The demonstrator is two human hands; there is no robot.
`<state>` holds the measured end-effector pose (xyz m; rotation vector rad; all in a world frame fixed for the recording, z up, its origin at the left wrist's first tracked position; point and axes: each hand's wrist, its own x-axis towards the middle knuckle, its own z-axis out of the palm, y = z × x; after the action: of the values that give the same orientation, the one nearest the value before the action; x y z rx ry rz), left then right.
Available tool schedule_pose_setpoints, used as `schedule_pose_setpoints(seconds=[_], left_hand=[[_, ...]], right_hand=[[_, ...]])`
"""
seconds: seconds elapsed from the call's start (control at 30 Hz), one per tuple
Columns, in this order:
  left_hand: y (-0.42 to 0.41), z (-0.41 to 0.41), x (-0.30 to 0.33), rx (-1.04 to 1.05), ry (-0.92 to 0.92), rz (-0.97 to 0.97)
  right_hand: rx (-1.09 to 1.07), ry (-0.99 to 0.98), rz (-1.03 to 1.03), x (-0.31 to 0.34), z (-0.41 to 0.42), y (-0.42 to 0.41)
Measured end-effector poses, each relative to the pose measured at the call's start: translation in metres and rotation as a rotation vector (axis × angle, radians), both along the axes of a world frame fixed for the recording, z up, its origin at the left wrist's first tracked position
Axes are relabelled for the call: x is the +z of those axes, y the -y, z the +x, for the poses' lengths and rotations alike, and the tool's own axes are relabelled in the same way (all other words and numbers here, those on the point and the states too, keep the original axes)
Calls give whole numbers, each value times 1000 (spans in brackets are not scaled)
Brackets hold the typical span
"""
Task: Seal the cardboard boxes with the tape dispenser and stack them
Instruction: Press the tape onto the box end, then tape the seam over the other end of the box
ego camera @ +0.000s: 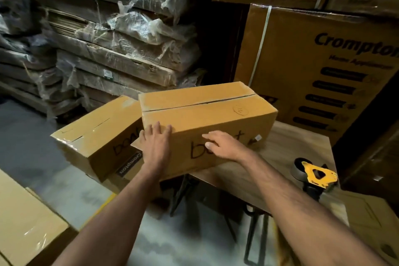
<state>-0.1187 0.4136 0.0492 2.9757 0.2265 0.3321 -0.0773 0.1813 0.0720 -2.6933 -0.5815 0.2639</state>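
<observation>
Cardboard box (207, 114) lies under flat, spread fingers (159, 128) of both hands, ungripped.

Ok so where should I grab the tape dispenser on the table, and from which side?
Take the tape dispenser by its dark handle, which seems to point toward the near table edge below the yellow frame. Come from the near right side with the right hand, which is closer; it now lies flat on the cardboard box. The far end likely carries the blade, so avoid it.
</observation>
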Motion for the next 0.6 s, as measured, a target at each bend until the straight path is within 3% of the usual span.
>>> schedule_pose_setpoints(seconds=[0.07, 0.23, 0.37, 0.47, 0.6], left_hand=[[6, 8, 4, 33, 7, 13], [29, 23, -9, -138, 60, 90], [11, 46, -21, -32, -90, 191], [25, 68, -6, 81, -195, 133], [105, 62, -4, -181, -159, 57]], right_hand=[[-28, 2, -4, -2, 7, 10], [-223, 58, 18, -10, 16, 40], [-270, -31, -38, -28, 9, 67], [-407, -13, -57, -42, -1, 92], [-558, -26, -113, -65, -13, 123]])
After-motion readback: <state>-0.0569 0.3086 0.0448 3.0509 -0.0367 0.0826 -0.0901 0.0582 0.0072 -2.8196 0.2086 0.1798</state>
